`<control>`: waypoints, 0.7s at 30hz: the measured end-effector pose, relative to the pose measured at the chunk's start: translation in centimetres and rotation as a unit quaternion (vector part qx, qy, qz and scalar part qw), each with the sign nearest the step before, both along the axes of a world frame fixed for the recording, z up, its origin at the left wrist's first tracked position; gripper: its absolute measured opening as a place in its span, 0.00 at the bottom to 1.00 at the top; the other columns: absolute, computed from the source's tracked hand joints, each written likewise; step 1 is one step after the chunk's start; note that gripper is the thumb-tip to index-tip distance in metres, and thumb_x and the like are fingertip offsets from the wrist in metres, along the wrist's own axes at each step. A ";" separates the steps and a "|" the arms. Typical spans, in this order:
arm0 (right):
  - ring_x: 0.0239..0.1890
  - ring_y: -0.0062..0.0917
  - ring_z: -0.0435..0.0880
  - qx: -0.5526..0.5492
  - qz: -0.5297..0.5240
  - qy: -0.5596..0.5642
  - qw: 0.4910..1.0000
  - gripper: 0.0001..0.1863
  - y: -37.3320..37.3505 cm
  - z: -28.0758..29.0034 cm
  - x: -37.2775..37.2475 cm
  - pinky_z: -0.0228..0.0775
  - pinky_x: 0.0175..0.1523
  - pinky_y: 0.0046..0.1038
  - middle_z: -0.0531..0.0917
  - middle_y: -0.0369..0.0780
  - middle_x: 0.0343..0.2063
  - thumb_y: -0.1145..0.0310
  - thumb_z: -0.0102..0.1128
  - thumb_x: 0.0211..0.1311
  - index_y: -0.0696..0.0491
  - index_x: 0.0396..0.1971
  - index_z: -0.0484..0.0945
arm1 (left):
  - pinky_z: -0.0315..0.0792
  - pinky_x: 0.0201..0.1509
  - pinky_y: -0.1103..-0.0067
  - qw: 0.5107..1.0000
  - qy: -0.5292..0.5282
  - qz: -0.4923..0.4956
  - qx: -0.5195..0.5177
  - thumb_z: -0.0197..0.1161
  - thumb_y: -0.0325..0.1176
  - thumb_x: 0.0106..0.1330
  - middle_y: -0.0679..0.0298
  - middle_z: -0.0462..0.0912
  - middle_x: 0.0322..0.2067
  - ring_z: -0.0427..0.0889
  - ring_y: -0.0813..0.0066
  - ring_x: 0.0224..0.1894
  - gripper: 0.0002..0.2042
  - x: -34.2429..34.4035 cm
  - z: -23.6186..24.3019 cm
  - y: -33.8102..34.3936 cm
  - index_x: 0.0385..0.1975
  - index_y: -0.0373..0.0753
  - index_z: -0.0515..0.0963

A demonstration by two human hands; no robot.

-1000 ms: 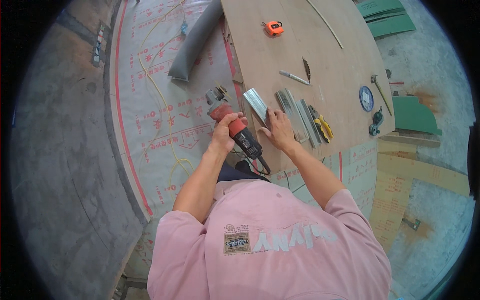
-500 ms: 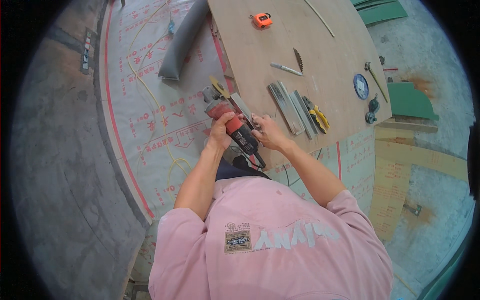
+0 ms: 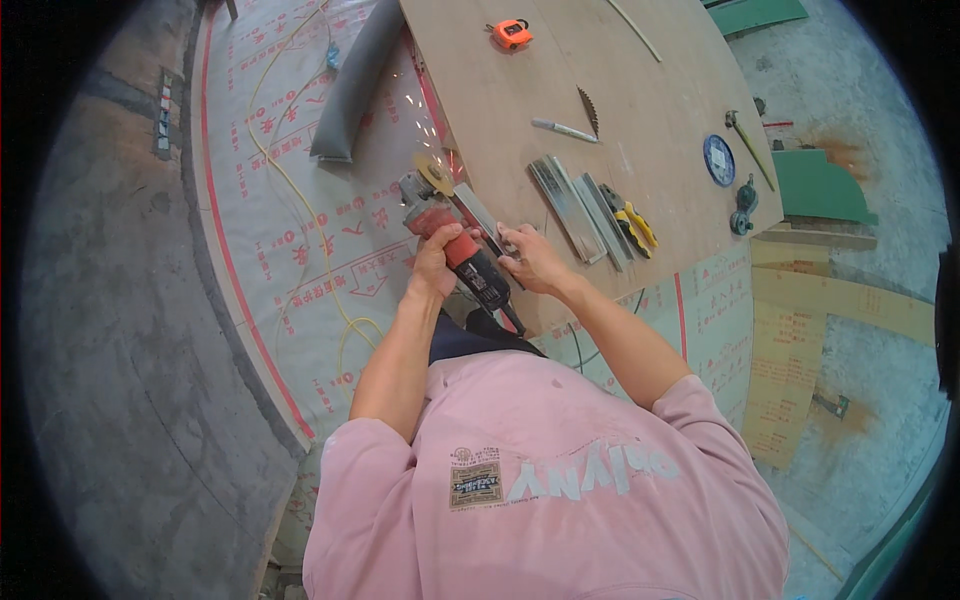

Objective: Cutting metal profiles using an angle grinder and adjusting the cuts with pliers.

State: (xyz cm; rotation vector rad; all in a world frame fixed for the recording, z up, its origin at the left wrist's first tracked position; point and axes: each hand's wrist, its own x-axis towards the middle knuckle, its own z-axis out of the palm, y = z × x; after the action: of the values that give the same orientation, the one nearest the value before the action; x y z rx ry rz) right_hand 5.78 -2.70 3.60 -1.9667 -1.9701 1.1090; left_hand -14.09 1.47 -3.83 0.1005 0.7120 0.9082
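Observation:
My left hand [image 3: 437, 256] is wrapped round the red and black body of an angle grinder [image 3: 470, 270]. The grinder's yellowish disc [image 3: 434, 174] meets the far end of a flat metal strip [image 3: 478, 212] at the table's left edge, and sparks fly away from there. My right hand [image 3: 530, 258] is closed on the near end of that strip, pressing it by the table edge. To the right of this hand lie several metal strips [image 3: 568, 205] side by side, with yellow and black pliers [image 3: 632, 222] against them.
On the wooden table [image 3: 670, 130] are an orange tape measure [image 3: 511, 34], a marker [image 3: 564, 130], a toothed blade piece [image 3: 587, 110], a blue disc [image 3: 718, 160], a hammer [image 3: 750, 148] and a dark green tool [image 3: 743, 206]. A yellow cord [image 3: 290, 178] and grey tube [image 3: 358, 85] lie left.
Sparks now spray from the disc toward the far side; none showed before. Both hands, with the grinder and strip, have shifted only slightly. The view has moved a little.

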 end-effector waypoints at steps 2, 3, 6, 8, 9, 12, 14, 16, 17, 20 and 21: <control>0.51 0.50 0.79 0.003 0.001 0.000 1.000 0.33 0.0 -0.2 0.2 0.73 0.56 0.41 0.77 0.53 0.48 0.66 0.67 0.61 0.54 0.66 0.69 | 0.84 0.48 0.62 1.000 0.000 -0.012 -0.003 0.70 0.34 0.61 0.51 0.86 0.40 0.86 0.60 0.40 0.17 0.0 -0.1 0.0 0.46 0.37 0.74; 0.51 0.51 0.79 0.005 0.004 0.001 1.000 0.33 0.0 -0.2 0.2 0.73 0.56 0.42 0.77 0.53 0.49 0.66 0.66 0.61 0.54 0.67 0.69 | 0.84 0.48 0.62 1.000 -0.001 -0.010 0.002 0.69 0.34 0.61 0.51 0.86 0.40 0.86 0.60 0.40 0.17 0.0 -0.1 0.0 0.46 0.36 0.75; 0.51 0.51 0.79 -0.002 0.005 0.007 1.000 0.33 0.1 -0.1 0.2 0.73 0.57 0.42 0.77 0.54 0.49 0.66 0.66 0.61 0.54 0.67 0.69 | 0.84 0.49 0.62 1.000 -0.003 -0.008 0.007 0.69 0.34 0.61 0.51 0.86 0.40 0.86 0.60 0.41 0.16 0.0 0.0 -0.1 0.46 0.36 0.75; 0.51 0.51 0.79 -0.003 0.002 0.011 1.000 0.33 0.1 0.0 0.1 0.73 0.57 0.42 0.77 0.54 0.49 0.66 0.66 0.61 0.54 0.66 0.69 | 0.83 0.49 0.62 1.000 -0.002 -0.008 0.008 0.69 0.34 0.61 0.51 0.86 0.40 0.86 0.60 0.41 0.16 -0.1 0.0 -0.1 0.46 0.36 0.75; 0.51 0.51 0.79 -0.004 0.000 0.013 1.000 0.33 0.1 0.1 0.1 0.73 0.57 0.42 0.77 0.54 0.49 0.66 0.66 0.61 0.54 0.66 0.70 | 0.83 0.50 0.62 1.000 -0.009 -0.010 0.002 0.69 0.34 0.61 0.51 0.86 0.40 0.86 0.60 0.41 0.17 -0.1 -0.1 -0.1 0.46 0.36 0.75; 0.51 0.51 0.79 0.011 0.000 0.027 1.000 0.32 0.1 -0.4 0.3 0.73 0.57 0.42 0.77 0.54 0.48 0.66 0.67 0.60 0.54 0.66 0.70 | 0.83 0.51 0.62 1.000 -0.019 -0.013 -0.003 0.69 0.34 0.61 0.51 0.85 0.41 0.86 0.60 0.41 0.19 -0.1 -0.3 0.0 0.49 0.35 0.74; 0.51 0.48 0.79 0.007 0.002 0.017 1.000 0.32 0.1 -0.3 0.3 0.73 0.56 0.40 0.77 0.52 0.48 0.66 0.67 0.61 0.54 0.66 0.70 | 0.82 0.52 0.63 1.000 -0.022 -0.015 -0.002 0.70 0.34 0.61 0.52 0.85 0.41 0.86 0.60 0.41 0.20 -0.1 -0.4 0.0 0.50 0.34 0.74; 0.50 0.46 0.79 0.002 0.004 0.007 1.000 0.32 0.2 0.0 0.2 0.73 0.56 0.38 0.78 0.51 0.48 0.66 0.67 0.61 0.55 0.66 0.70 | 0.82 0.52 0.63 1.000 -0.022 -0.016 0.002 0.69 0.35 0.61 0.52 0.85 0.42 0.86 0.60 0.42 0.23 -0.1 0.2 0.0 0.53 0.32 0.72; 0.50 0.46 0.79 -0.007 0.003 0.006 1.000 0.32 0.2 0.1 0.2 0.73 0.55 0.38 0.78 0.51 0.49 0.66 0.67 0.61 0.55 0.66 0.70 | 0.82 0.52 0.63 1.000 -0.022 -0.017 0.001 0.69 0.35 0.61 0.52 0.85 0.42 0.86 0.60 0.42 0.23 -0.1 0.2 0.0 0.53 0.32 0.72; 0.50 0.45 0.80 -0.006 0.003 0.008 1.000 0.32 0.2 -0.3 0.3 0.73 0.55 0.37 0.78 0.51 0.49 0.66 0.67 0.61 0.55 0.66 0.71 | 0.82 0.52 0.64 0.999 -0.026 -0.022 -0.010 0.69 0.35 0.61 0.52 0.84 0.42 0.86 0.61 0.43 0.23 -0.1 -0.3 -0.1 0.54 0.32 0.71; 0.50 0.45 0.80 0.003 0.001 0.013 1.000 0.32 0.1 -0.3 0.2 0.73 0.55 0.37 0.78 0.51 0.49 0.67 0.67 0.61 0.55 0.66 0.71 | 0.82 0.52 0.64 0.999 -0.036 -0.018 0.006 0.68 0.34 0.62 0.52 0.84 0.41 0.86 0.61 0.43 0.23 -0.1 -0.2 -0.1 0.53 0.31 0.71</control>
State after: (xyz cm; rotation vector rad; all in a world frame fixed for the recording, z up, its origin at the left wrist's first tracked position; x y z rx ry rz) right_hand 5.98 -2.57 3.33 -1.9391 -1.9600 1.1219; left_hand -14.20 1.39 -4.04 0.0899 0.6359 0.8769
